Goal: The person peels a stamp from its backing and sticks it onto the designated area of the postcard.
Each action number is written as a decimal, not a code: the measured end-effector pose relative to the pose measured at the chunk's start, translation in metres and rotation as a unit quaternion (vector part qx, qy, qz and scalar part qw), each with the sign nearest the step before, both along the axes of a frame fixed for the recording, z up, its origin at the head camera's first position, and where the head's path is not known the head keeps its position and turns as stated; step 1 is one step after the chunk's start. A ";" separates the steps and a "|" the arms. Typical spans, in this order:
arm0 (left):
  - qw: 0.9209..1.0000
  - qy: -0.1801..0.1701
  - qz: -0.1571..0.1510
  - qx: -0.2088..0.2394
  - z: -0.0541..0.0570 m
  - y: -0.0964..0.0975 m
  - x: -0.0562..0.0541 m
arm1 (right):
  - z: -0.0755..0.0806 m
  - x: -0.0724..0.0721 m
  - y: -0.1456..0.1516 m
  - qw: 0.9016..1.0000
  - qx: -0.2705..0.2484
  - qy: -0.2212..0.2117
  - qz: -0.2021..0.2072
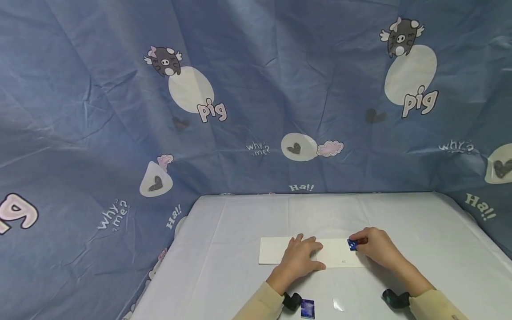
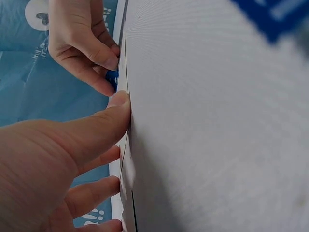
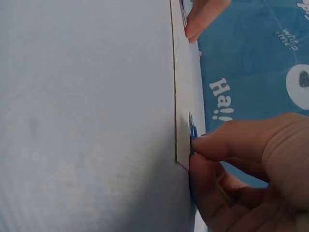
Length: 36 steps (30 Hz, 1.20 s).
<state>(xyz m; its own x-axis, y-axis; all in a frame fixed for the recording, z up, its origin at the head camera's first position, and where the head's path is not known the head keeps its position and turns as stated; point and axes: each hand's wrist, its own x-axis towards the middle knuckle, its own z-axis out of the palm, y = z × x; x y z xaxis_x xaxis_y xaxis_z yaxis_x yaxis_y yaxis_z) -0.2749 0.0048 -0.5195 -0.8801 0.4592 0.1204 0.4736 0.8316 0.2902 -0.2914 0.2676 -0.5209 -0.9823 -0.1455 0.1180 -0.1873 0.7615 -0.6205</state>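
Note:
A long white card strip [image 1: 332, 254] lies flat across the table. My left hand [image 1: 298, 258] rests on its middle with the fingers spread; in the left wrist view the thumb [image 2: 104, 121] presses the near edge. At the strip's right end my right hand [image 1: 379, 249] pinches a small blue square card [image 1: 352, 245] between thumb and fingers. The right wrist view shows this blue card [image 3: 193, 133] almost edge-on, close against the white strip [image 3: 182, 96]. Whether it is stuck to the strip I cannot tell.
Near the front edge lie a small dark blue-purple card [image 1: 307, 309] and a small shiny pale piece [image 1: 338, 305]. A black wrist device [image 1: 396, 299] sits by the right sleeve. Behind the white-covered table [image 1: 240, 218] hangs a blue printed curtain [image 1: 248, 89].

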 end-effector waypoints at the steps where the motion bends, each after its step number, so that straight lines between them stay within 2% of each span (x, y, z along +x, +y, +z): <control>1: 1.000 0.001 0.000 0.000 0.000 0.000 0.000 | 0.001 0.001 0.000 1.000 0.005 0.002 0.001; 10: 1.000 0.008 -0.004 -0.003 0.000 -0.001 -0.001 | 0.002 0.001 0.006 0.999 0.045 -0.008 -0.024; 15: 1.000 0.006 -0.005 -0.001 -0.001 -0.001 0.000 | 0.004 0.000 0.014 1.000 0.027 -0.014 0.001; 20: 1.000 0.007 -0.002 -0.002 -0.001 0.000 -0.001 | 0.008 0.001 0.021 1.000 0.019 -0.002 0.018; 23: 1.000 0.008 0.001 -0.006 0.000 -0.002 -0.002 | 0.010 0.005 0.020 0.998 0.047 0.034 0.027; 25: 1.000 0.005 0.000 -0.007 0.001 -0.003 -0.001 | 0.012 0.009 0.019 0.991 0.089 0.088 0.039; 28: 1.000 0.005 -0.003 -0.007 0.001 -0.002 -0.001 | 0.021 0.019 0.016 0.973 0.144 0.172 0.055; 30: 1.000 0.010 -0.004 -0.010 0.001 -0.001 -0.001 | 0.026 0.025 0.012 0.961 0.166 0.210 0.075; 33: 1.000 0.018 -0.004 -0.011 0.000 -0.001 -0.001 | 0.029 0.033 0.005 0.953 0.182 0.218 0.102; 36: 1.000 0.011 -0.005 -0.013 0.001 -0.002 0.001 | 0.022 0.040 -0.001 0.950 0.203 0.200 0.123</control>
